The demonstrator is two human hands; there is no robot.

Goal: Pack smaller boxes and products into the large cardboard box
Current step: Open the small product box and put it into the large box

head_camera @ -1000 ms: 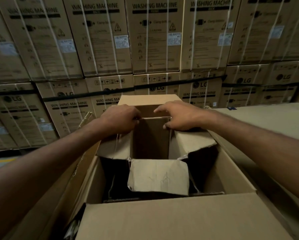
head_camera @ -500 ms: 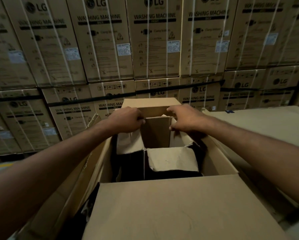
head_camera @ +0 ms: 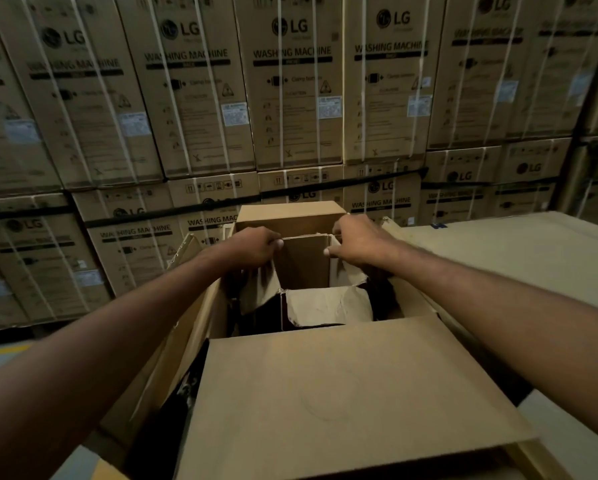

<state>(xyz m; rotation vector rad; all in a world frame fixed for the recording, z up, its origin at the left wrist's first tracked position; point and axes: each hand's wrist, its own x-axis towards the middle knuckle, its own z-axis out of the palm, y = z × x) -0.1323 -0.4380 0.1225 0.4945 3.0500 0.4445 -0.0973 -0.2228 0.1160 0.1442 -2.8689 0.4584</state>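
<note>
Here, the small box (head_camera: 302, 263) stands inside the large box (head_camera: 342, 393) at its far end. Left hand (head_camera: 252, 247) and right hand (head_camera: 360, 241) grip its upper rim, fingers curled over the corners.

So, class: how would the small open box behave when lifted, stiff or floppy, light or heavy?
Probably floppy: the small box has creased, sagging flaps. Likely light: its inside looks empty. Its rim, gripped by left hand and right hand, may bend.

Open brown smaller box (head_camera: 304, 261) upright inside large cardboard box (head_camera: 353, 393), crumpled flaps, near flap raised
</note>
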